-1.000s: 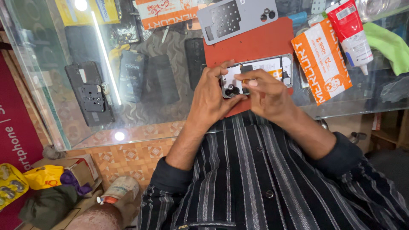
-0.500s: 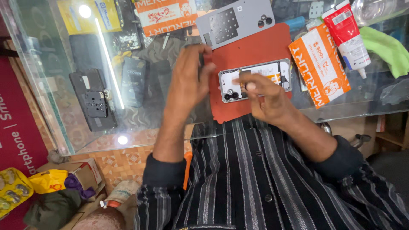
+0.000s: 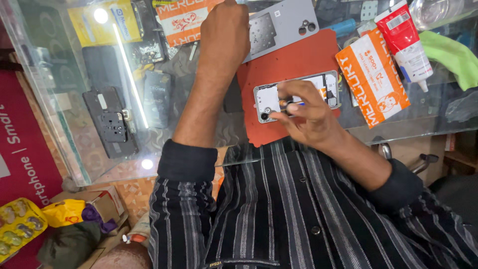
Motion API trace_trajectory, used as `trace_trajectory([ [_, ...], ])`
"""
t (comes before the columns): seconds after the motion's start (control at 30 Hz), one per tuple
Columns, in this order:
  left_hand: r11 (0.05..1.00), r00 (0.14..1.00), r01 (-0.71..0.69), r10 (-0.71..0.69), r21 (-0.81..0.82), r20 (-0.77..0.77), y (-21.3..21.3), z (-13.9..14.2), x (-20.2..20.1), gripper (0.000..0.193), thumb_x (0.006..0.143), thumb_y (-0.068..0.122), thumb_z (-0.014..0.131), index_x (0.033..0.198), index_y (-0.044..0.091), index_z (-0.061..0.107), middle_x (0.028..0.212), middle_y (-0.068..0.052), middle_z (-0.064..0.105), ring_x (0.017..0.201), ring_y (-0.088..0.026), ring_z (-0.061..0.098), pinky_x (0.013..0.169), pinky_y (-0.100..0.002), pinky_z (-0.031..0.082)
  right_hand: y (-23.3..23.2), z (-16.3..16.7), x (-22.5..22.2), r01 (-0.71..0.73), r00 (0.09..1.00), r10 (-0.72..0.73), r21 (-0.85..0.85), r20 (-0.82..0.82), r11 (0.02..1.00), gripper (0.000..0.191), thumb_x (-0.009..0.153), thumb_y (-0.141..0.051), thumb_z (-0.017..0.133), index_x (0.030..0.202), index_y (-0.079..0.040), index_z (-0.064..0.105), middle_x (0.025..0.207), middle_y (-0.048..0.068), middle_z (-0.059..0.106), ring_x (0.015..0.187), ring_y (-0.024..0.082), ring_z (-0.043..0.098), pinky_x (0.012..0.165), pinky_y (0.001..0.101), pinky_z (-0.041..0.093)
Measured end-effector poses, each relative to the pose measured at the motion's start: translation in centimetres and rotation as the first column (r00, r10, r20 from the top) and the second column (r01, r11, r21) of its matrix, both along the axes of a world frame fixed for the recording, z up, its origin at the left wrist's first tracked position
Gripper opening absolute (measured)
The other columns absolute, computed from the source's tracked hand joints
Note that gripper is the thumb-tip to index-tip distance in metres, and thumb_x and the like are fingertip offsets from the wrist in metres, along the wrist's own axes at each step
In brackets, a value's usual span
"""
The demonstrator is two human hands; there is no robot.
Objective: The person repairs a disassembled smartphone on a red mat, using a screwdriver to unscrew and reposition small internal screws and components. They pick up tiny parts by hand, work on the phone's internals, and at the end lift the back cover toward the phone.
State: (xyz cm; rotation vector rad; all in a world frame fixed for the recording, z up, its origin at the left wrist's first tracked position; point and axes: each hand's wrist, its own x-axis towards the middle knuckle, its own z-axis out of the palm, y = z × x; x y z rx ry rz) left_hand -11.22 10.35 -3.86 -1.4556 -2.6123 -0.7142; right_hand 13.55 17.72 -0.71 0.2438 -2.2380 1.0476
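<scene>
An opened phone (image 3: 266, 97) with its back off lies on a red mat (image 3: 289, 55) on the glass counter. My right hand (image 3: 303, 117) rests on it, thumb and fingers pinched at a small orange part in its middle. My left hand (image 3: 224, 30) is stretched out to the far edge of the counter, fingers curled. It sits between an orange packet (image 3: 181, 20) and the grey back cover (image 3: 284, 25), and its fingertips are hidden.
Right of the mat lie another orange packet (image 3: 373, 79), a red and white tube (image 3: 406, 40) and a green cloth (image 3: 450, 55). Black phone parts (image 3: 112, 124) show under the glass. The counter's near edge (image 3: 239, 157) is at my chest.
My left hand has let go of the phone and moved forward to the far side of the counter. My right hand stays on the phone, which now lies flat on the mat.
</scene>
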Motion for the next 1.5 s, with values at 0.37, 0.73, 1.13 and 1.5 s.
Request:
trace_trajectory([
  [0.37, 0.999, 0.999, -0.035, 0.035, -0.037, -0.022, -0.1, -1.6, 0.2, 0.008, 0.072, 0.001, 0.072, 0.076, -0.001, 0.067, 0.083, -0.022, 0.068, 0.077, -0.04, 0.069, 0.062, -0.051, 0.057, -0.2, -1.3, 0.5, -0.029, 0.996, 0.042, -0.162, 0.081, 0.986, 0.072, 0.093, 0.023, 0.066, 0.137, -0.02, 0.029, 0.114, 0.025, 0.062, 0.103, 0.033, 0.073, 0.079, 0.0384, 0.066],
  [0.73, 0.973, 0.997, -0.044, 0.056, 0.225, -0.05, -1.0, 0.5, 1.6, 0.018, 0.075, 0.004, 0.077, 0.085, -0.002, 0.063, 0.084, -0.016, 0.067, 0.076, -0.031, 0.069, 0.064, -0.04, 0.057, -0.4, -1.1, 0.7, 0.043, 0.995, -0.035, -0.08, 0.098, 0.996, 0.07, 0.095, 0.019, 0.071, 0.139, -0.019, 0.031, 0.111, 0.021, 0.064, 0.097, 0.032, 0.075, 0.074, 0.0357, 0.065],
  [1.13, 0.734, 0.606, -0.369, -0.276, 0.571, 0.746, -9.5, 2.8, 10.2, 0.022, 0.097, -0.006, 0.076, 0.111, -0.002, 0.06, 0.106, -0.014, 0.076, 0.098, -0.016, 0.074, 0.089, -0.029, 0.063, 0.1, -0.4, 0.5, 0.111, 0.992, -0.108, -0.043, 0.069, 0.993, 0.071, 0.094, 0.017, 0.074, 0.139, -0.013, 0.028, 0.104, 0.02, 0.068, 0.095, 0.032, 0.074, 0.078, 0.04, 0.064],
  [1.5, 0.824, 0.687, -0.22, -0.249, 0.522, 0.682, -8.9, 1.7, 14.7, 0.037, 0.096, -0.004, 0.076, 0.112, 0.002, 0.043, 0.104, -0.013, 0.074, 0.096, -0.015, 0.074, 0.082, -0.027, 0.063, -0.7, 1.8, 1.0, 0.116, 0.989, -0.129, -0.165, -0.075, 0.979, 0.069, 0.095, 0.015, 0.067, 0.133, -0.017, 0.018, 0.107, 0.025, 0.066, 0.096, 0.037, 0.075, 0.085, 0.0462, 0.068],
])
